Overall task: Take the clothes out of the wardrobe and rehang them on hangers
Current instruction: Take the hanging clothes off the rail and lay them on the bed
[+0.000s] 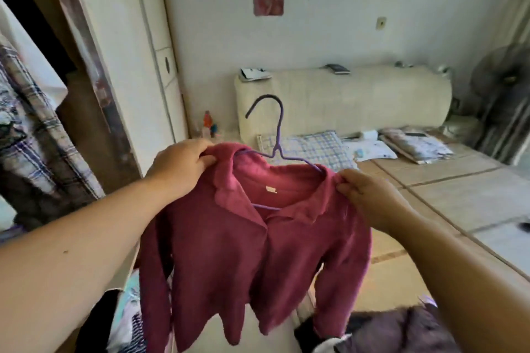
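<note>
A dark pink collared shirt (pixel 258 261) hangs in the air in front of me, draped on a purple wire hanger (pixel 277 137) whose hook rises above the collar. My left hand (pixel 179 165) grips the shirt's left shoulder at the collar. My right hand (pixel 364 195) pinches the right shoulder at the collar edge. The hanger's lower bar shows inside the neck opening. The open wardrobe (pixel 94 71) stands at the left, with plaid and dark clothes (pixel 31 129) hanging inside.
A bed (pixel 447 186) with a cream headboard (pixel 344 100) lies ahead and to the right, carrying a checked pillow (pixel 312 149) and folded items. More clothes (pixel 395 332) are piled at the bottom. A fan (pixel 504 77) stands at the far right.
</note>
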A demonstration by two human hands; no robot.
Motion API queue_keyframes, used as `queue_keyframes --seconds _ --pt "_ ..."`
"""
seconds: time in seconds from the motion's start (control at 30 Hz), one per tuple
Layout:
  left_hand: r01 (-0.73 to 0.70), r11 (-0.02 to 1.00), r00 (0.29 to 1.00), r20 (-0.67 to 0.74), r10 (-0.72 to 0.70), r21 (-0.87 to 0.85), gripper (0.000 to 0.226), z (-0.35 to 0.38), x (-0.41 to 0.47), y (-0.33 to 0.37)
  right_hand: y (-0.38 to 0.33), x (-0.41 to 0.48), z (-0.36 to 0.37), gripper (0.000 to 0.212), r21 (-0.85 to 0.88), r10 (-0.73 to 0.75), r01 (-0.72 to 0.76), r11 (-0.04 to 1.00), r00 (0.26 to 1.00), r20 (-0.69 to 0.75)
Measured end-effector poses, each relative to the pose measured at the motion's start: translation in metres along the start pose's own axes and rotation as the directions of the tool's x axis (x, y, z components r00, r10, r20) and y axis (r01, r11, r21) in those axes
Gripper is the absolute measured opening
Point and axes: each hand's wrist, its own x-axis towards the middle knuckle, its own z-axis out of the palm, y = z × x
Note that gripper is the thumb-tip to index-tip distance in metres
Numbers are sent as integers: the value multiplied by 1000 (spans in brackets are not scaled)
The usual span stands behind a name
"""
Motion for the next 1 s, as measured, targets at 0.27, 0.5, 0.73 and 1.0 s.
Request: queue_keyframes --seconds 0.27,0.5,0.73,1.0 --pt "-313 927 904 236 357 -205 12 92 -2 143 94 -148 -57 13 72 354 -348 935 930 -100" --pt "-395 849 743 421 520 -352 13 226 -19 294 209 -258 -101 15 124 666 -655 745 739 -98" --pt "-434 850 574 635 517 -300 17 370 -50 408 337 -315 -95 20 202 839 -820 536 544 -17" --pt "-466 874 523 755 396 -135 21 514 -54 479 480 -310 -56 17 305 914 -883 357 398 82"
